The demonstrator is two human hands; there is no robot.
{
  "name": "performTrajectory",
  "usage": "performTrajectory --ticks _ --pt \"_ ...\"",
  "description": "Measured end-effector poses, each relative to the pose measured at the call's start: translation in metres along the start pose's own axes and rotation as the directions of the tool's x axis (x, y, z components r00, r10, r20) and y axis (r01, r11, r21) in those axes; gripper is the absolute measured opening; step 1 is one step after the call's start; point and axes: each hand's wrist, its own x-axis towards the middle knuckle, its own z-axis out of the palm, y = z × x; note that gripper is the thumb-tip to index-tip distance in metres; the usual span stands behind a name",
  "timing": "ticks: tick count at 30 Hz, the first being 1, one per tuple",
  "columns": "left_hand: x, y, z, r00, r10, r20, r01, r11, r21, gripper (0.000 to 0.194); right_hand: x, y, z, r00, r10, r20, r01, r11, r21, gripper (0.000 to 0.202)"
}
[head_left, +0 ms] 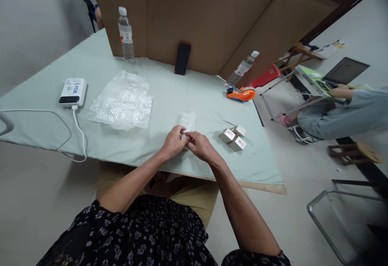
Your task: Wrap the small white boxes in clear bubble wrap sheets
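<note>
A small strip of bubble wrap (pixel 188 119) lies on the table close to its front edge, pointing away from me. My left hand (pixel 174 141) has its fingers closed at the near left side of this strip. From the right, my right hand (pixel 200 146) pinches the near end, its fingertips almost meeting those of the left. Whether something is wrapped inside is hidden by my fingers. To the right of my hands, several small cardboard boxes (pixel 236 144) with red marks stand grouped together. A larger stack of bubble wrap sheets (pixel 123 102) is spread out on the left.
Behind stands a cardboard screen (pixel 194 19), with a phone (pixel 182 59) leaning on it. Water bottles stand left (pixel 125 35) and right (pixel 242 70). An orange tape dispenser (pixel 241 94) is near the right edge. A white power bank (pixel 72 92) trails a cable. Another person sits at right.
</note>
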Motion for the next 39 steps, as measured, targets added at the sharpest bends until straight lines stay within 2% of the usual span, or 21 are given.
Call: performTrajectory --ticks 3,6,11,13,15,17,20,23,28,32,36,39 --pt "0.000 -0.003 0.001 0.999 0.033 0.021 -0.032 0.999 -0.022 0.026 -0.002 0.005 -0.005 0.997 -0.026 0.078 0.017 0.994 0.112 0.044" --pt "0.000 -0.007 0.000 0.996 0.077 0.052 -0.075 0.996 -0.043 0.028 -0.002 0.009 -0.006 0.998 -0.017 0.056 0.007 0.985 0.174 0.055" --pt "0.000 -0.008 0.002 0.997 0.068 0.047 -0.069 0.997 0.019 0.042 0.001 0.018 -0.009 0.999 -0.011 0.046 -0.004 0.950 0.313 0.053" --pt "0.000 -0.008 0.003 0.997 0.061 0.039 -0.062 0.997 0.036 0.047 0.002 0.027 -0.012 0.992 0.118 -0.054 -0.085 0.905 0.416 0.046" --pt "0.000 -0.008 0.005 0.996 0.074 0.044 -0.076 0.996 0.053 0.050 0.005 0.037 -0.011 0.941 0.321 -0.106 -0.224 0.825 0.519 0.042" --pt "-0.001 -0.007 0.005 0.993 0.097 0.063 -0.101 0.992 0.073 0.052 0.010 0.045 -0.007 0.887 0.459 -0.054 -0.339 0.725 0.599 0.042" --pt "-0.001 -0.004 0.002 0.985 0.137 0.106 -0.149 0.981 0.123 0.056 0.023 0.051 0.002 0.873 0.487 0.011 -0.367 0.645 0.670 0.047" --pt "-0.001 0.001 0.000 0.976 0.162 0.145 -0.189 0.963 0.194 0.054 0.038 0.052 0.008 0.887 0.462 -0.008 -0.342 0.668 0.661 0.048" --pt "0.000 0.005 -0.002 0.971 0.156 0.183 -0.204 0.939 0.278 0.038 0.055 0.056 0.008 0.914 0.407 0.005 -0.335 0.745 0.576 0.044" --pt "-0.003 0.006 -0.001 0.960 0.213 0.184 -0.264 0.908 0.324 0.040 0.063 0.063 0.006 0.927 0.374 0.028 -0.329 0.774 0.542 0.044" --pt "-0.005 0.007 0.000 0.930 0.308 0.202 -0.364 0.853 0.375 0.042 0.073 0.070 0.009 0.949 0.314 -0.030 -0.261 0.835 0.485 0.041" --pt "-0.003 0.006 0.000 0.921 0.295 0.253 -0.376 0.840 0.392 0.037 0.078 0.070 0.014 0.953 0.291 -0.082 -0.216 0.846 0.487 0.036"
